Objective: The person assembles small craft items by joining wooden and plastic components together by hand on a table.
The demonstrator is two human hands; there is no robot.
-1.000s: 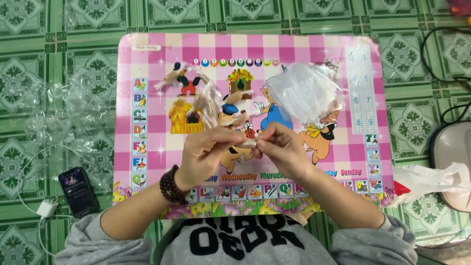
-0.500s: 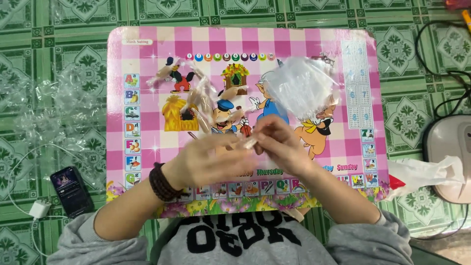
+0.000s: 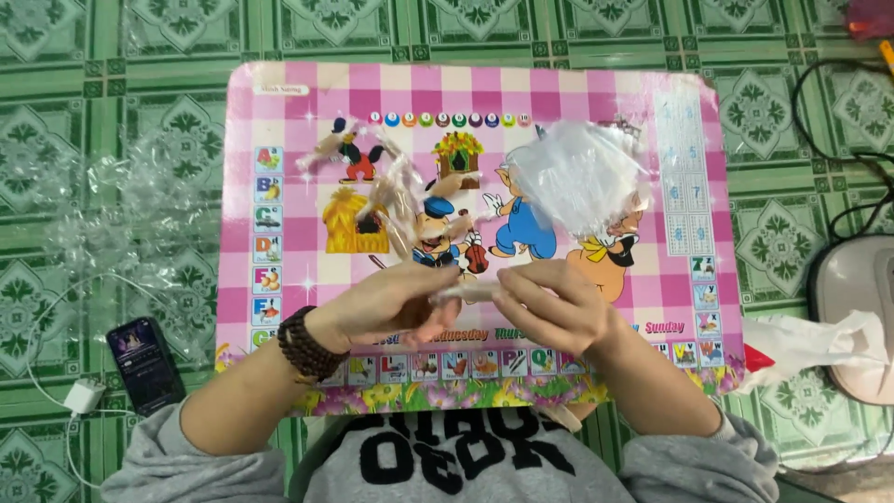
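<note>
My left hand and my right hand meet over the near part of a pink checked cartoon board. Both pinch a small clear plastic packet held between them; what is inside it is too small to tell. A dark bead bracelet sits on my left wrist. Several filled clear packets lie on the board's middle. A stack of empty clear bags rests at its right.
Crumpled clear plastic lies on the green patterned floor to the left. A phone with a white charger sits near my left elbow. A white bag and a white appliance with black cables are at the right.
The view has shifted so the board sits further right and lower. My hands have drawn slightly nearer to me, still working the small packet between them.
</note>
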